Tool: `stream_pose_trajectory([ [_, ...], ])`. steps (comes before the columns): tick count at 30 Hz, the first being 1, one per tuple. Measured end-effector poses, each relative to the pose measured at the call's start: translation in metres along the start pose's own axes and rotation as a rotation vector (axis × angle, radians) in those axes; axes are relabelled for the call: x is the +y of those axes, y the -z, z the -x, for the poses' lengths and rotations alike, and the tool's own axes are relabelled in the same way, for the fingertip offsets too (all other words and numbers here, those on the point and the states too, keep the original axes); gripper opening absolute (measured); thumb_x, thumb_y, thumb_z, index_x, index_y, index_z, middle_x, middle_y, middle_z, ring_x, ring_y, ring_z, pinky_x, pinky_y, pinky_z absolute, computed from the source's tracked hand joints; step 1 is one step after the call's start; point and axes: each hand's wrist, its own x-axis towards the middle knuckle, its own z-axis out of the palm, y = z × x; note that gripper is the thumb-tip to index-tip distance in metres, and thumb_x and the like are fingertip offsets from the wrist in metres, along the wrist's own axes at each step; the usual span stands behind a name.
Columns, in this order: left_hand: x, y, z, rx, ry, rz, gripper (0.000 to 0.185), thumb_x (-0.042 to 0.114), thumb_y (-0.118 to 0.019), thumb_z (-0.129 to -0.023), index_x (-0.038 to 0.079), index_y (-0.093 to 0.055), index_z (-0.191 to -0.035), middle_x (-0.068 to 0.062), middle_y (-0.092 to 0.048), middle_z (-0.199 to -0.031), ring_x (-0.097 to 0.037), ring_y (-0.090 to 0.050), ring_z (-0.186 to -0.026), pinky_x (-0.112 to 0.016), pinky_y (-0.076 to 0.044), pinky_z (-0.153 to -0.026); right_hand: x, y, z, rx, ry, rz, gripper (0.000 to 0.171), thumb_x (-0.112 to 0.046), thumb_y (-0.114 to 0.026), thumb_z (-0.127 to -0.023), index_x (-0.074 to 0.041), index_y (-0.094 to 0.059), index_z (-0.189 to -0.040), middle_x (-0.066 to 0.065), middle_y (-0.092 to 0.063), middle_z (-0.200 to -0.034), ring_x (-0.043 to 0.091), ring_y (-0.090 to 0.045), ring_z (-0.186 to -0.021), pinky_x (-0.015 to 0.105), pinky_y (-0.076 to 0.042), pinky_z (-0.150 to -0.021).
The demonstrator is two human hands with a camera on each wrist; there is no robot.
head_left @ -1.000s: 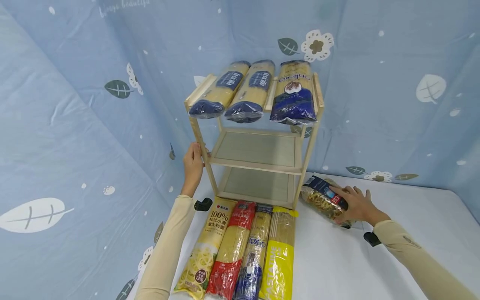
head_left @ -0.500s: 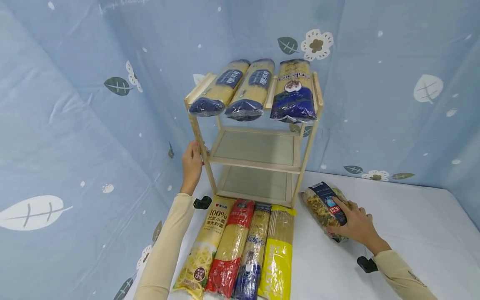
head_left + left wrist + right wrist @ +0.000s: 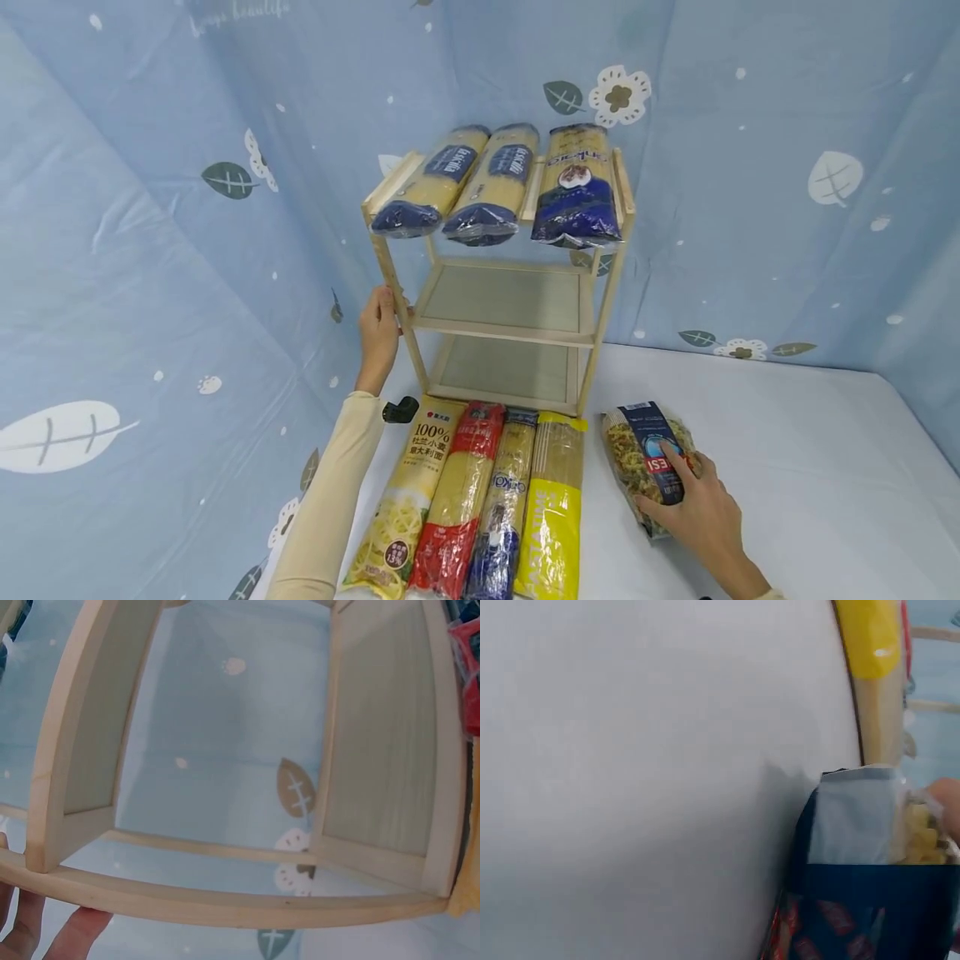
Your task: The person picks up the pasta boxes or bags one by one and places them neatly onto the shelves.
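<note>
My left hand (image 3: 378,333) grips the front left post of a wooden three-tier rack (image 3: 502,333) at the middle shelf. The left wrist view shows fingertips (image 3: 86,926) against that post (image 3: 225,904). On the white table, right of the rack, lies a clear bag of short pasta (image 3: 626,450) with a dark blue label. My right hand (image 3: 701,512) holds this bag from above, thumb on its near left side and fingers over the label. Up close, the right wrist view has the bag's end (image 3: 855,817), with most of the hand out of sight.
Two blue-ended spaghetti packs (image 3: 487,187) and an Ankara pack (image 3: 576,187) lie on the top tier. Before the rack lie a cream pack (image 3: 405,500), a red pack (image 3: 457,500), a blue pack (image 3: 502,500) and a yellow pack (image 3: 553,517). Patterned blue cloth (image 3: 750,208) hangs behind.
My right hand has drawn the pasta bag nearer across the table, and the bag has turned more lengthwise. The left hand keeps its grip on the post; the view has shifted slightly.
</note>
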Motion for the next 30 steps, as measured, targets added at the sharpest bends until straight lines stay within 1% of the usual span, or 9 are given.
stream_pose_trajectory([
  [6,-0.002,-0.002,0.001,0.004,0.000,-0.007,0.040,0.037,-0.031,-0.104,0.009,-0.058,-0.112,-0.017,-0.062,-0.096,-0.024,-0.065,-0.083,-0.040,-0.053,-0.056,-0.009,0.009,0.021,0.056,-0.105,-0.109,0.085,-0.048,-0.087,-0.057,-0.007,-0.060,-0.126,0.032,-0.048,-0.120,0.045,-0.059,-0.078,0.048,-0.049,-0.050],
  [9,-0.004,-0.002,0.003,-0.002,0.014,-0.001,0.039,0.035,-0.030,-0.104,0.008,-0.057,-0.113,-0.019,-0.061,-0.097,-0.027,-0.065,-0.084,-0.046,-0.053,-0.057,-0.015,0.015,0.028,0.067,-0.149,-0.156,0.080,-0.043,-0.088,-0.058,-0.005,-0.062,-0.124,0.031,-0.050,-0.118,0.047,-0.058,-0.086,0.055,-0.050,-0.057],
  [11,-0.005,-0.002,0.004,-0.006,0.018,0.011,0.038,0.031,-0.030,-0.105,0.005,-0.057,-0.112,-0.022,-0.060,-0.098,-0.030,-0.064,-0.085,-0.050,-0.052,-0.058,-0.019,0.019,0.033,0.083,-0.150,-0.170,0.078,-0.041,-0.088,-0.058,-0.005,-0.063,-0.122,0.031,-0.051,-0.117,0.048,-0.058,-0.086,0.056,-0.050,-0.058],
  [13,-0.002,-0.002,0.006,-0.013,0.016,0.020,0.037,0.027,-0.029,-0.105,0.003,-0.056,-0.112,-0.023,-0.059,-0.098,-0.034,-0.064,-0.086,-0.054,-0.051,-0.059,-0.024,0.025,0.037,0.100,-0.145,-0.179,0.078,-0.041,-0.089,-0.057,-0.005,-0.064,-0.122,0.032,-0.052,-0.116,0.050,-0.058,-0.085,0.057,-0.049,-0.057],
  [17,0.018,0.000,0.008,-0.017,-0.005,0.011,0.035,0.022,-0.029,-0.106,0.000,-0.055,-0.112,-0.023,-0.060,-0.097,-0.037,-0.063,-0.086,-0.056,-0.051,-0.061,-0.041,0.040,0.042,0.136,-0.127,-0.170,0.078,-0.044,-0.089,-0.056,-0.007,-0.065,-0.120,0.032,-0.053,-0.115,0.049,-0.058,-0.082,0.055,-0.049,-0.056],
  [20,0.032,0.001,0.010,-0.009,-0.017,-0.013,0.034,0.021,-0.030,-0.106,0.001,-0.056,-0.111,-0.020,-0.060,-0.095,-0.037,-0.063,-0.086,-0.052,-0.052,-0.061,-0.056,0.052,0.043,0.166,-0.106,-0.164,0.077,-0.045,-0.089,-0.055,-0.008,-0.066,-0.119,0.029,-0.054,-0.114,0.045,-0.059,-0.080,0.052,-0.050,-0.056],
  [24,0.035,0.001,0.009,-0.011,-0.012,-0.008,0.034,0.022,-0.031,-0.106,0.000,-0.056,-0.112,-0.023,-0.061,-0.096,-0.038,-0.063,-0.086,-0.054,-0.051,-0.061,-0.074,0.067,0.045,0.194,-0.054,-0.172,0.075,-0.045,-0.090,-0.055,-0.009,-0.068,-0.117,0.025,-0.056,-0.113,0.041,-0.060,-0.078,0.050,-0.051,-0.056],
  [25,0.029,0.000,0.008,-0.007,-0.013,-0.004,0.035,0.025,-0.031,-0.105,0.002,-0.057,-0.111,-0.020,-0.061,-0.095,-0.034,-0.064,-0.086,-0.052,-0.052,-0.060,-0.078,0.070,0.045,0.201,-0.036,-0.177,0.074,-0.045,-0.090,-0.055,-0.010,-0.068,-0.117,0.024,-0.056,-0.112,0.040,-0.060,-0.077,0.049,-0.051,-0.056],
  [30,0.029,0.001,0.006,-0.009,-0.018,-0.001,0.035,0.024,-0.030,-0.105,0.002,-0.057,-0.112,-0.015,-0.061,-0.094,-0.034,-0.064,-0.086,-0.052,-0.051,-0.060,-0.099,0.085,0.042,0.248,0.061,-0.229,0.070,-0.043,-0.090,-0.055,-0.014,-0.070,-0.115,0.019,-0.058,-0.111,0.034,-0.061,-0.074,0.042,-0.050,-0.052],
])
